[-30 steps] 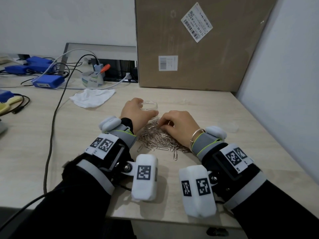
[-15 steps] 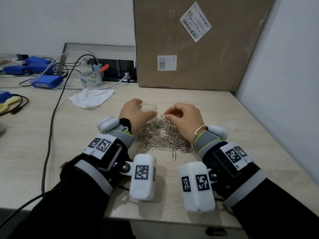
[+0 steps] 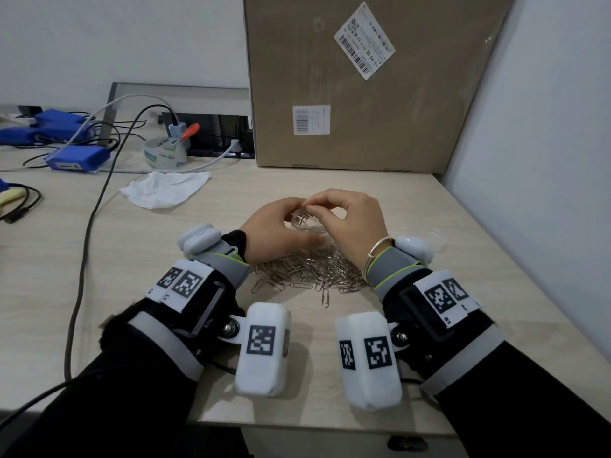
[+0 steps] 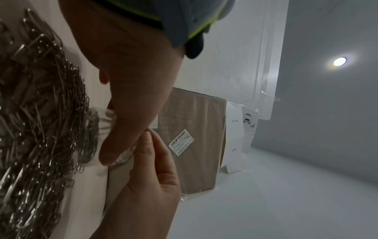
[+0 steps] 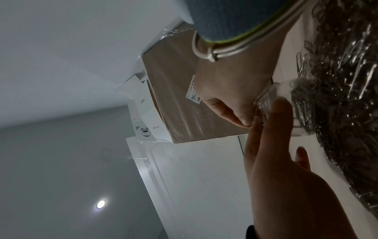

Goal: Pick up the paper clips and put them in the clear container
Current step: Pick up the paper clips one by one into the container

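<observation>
Middle of the head view: the left hand (image 3: 271,226) curls around the clear container (image 3: 305,223), thumb along its near side and fingers round the far rim, steadying it on the bench (image 3: 413,226). The right hand (image 3: 350,223) hovers over the container's mouth with thumb and forefinger pinched together; whether a clip sits in that pinch is too small to tell. A few paper clips show inside the container. The main heap of paper clips (image 3: 310,272) lies just below it in the frame, between the two wrists, with one stray clip at its lower edge. In the left wrist view the container's wall (image 4: 114,142) sits right against the heap. A cardboard box (image 3: 363,87) stands at the upper right.
</observation>
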The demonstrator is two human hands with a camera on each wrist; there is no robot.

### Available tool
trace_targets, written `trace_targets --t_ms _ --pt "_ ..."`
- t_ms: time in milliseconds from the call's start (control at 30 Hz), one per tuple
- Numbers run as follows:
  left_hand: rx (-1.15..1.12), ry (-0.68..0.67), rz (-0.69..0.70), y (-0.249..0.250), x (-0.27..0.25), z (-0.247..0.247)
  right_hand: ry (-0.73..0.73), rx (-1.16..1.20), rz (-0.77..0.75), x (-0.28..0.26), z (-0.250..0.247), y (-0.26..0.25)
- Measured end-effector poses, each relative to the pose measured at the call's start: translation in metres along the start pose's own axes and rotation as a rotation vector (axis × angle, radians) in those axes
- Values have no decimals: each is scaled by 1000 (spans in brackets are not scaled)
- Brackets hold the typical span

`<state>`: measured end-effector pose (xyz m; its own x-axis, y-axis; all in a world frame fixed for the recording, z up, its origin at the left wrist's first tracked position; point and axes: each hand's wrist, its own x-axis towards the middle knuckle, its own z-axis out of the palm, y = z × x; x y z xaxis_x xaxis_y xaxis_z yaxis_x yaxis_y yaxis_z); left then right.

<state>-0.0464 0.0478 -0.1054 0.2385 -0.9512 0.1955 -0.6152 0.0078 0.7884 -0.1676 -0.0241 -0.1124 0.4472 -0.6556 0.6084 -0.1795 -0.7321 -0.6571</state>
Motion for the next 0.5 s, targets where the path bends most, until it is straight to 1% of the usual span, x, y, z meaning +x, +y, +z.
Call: trace_targets --t_ms 133,233,267,300,367,433,467,500 --pt "9 69 -34 -7 3 -1 26 -72 -5 -1 2 3" --pt "3 193 -116 -15 8 -5 53 -75 12 -1 -2 1" --pt "-6 238 -147 -17 9 -8 22 -74 40 -1 -3 1" --pt "-18 278 -178 -20 10 -11 -48 -77 82 -2 -3 2" --pt "-35 342 -225 -25 11 -16 -263 -169 148 -5 0 5" --pt "-43 374 -255 -29 11 -18 -478 -376 137 -8 4 8" --pt "-45 374 -266 -29 11 -17 -553 -467 127 -9 6 8" --pt "-44 363 -272 -30 11 -17 -591 -521 124 -9 7 8"
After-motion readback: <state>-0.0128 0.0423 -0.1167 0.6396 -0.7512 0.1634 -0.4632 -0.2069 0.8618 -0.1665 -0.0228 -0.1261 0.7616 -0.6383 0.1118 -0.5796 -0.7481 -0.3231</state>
